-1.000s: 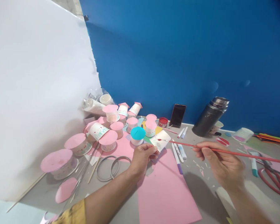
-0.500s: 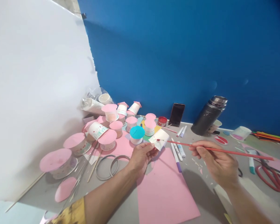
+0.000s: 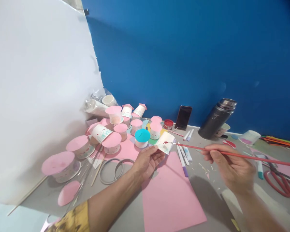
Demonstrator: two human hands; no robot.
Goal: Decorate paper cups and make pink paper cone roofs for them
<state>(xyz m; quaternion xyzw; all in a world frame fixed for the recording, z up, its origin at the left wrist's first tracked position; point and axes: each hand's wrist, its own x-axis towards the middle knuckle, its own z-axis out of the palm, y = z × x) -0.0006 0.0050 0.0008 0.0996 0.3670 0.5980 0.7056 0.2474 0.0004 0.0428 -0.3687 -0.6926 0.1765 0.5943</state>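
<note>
My left hand [image 3: 147,161] is closed in a pinch on a small white paper piece [image 3: 166,142] with a printed band and red dots, held just above the table. My right hand [image 3: 229,167] grips a long thin red paintbrush [image 3: 232,154]; its red-tipped end touches the upper part of the paper piece. A pink paper sheet [image 3: 171,193] lies flat below both hands. A small open jar of red paint [image 3: 168,124] stands behind the paper piece, near the wall.
Several pink-topped paper cups [image 3: 111,143] and one teal-topped cup [image 3: 142,138] crowd the left. Two metal rings [image 3: 113,167], markers [image 3: 183,154], a phone [image 3: 183,117], a dark flask [image 3: 216,119], red scissors [image 3: 280,183] and a large white sheet [image 3: 38,96] surround the hands.
The paper piece and left hand stayed almost in place. The brush tip shifted slightly on the paper, and my right hand moved a little to the right.
</note>
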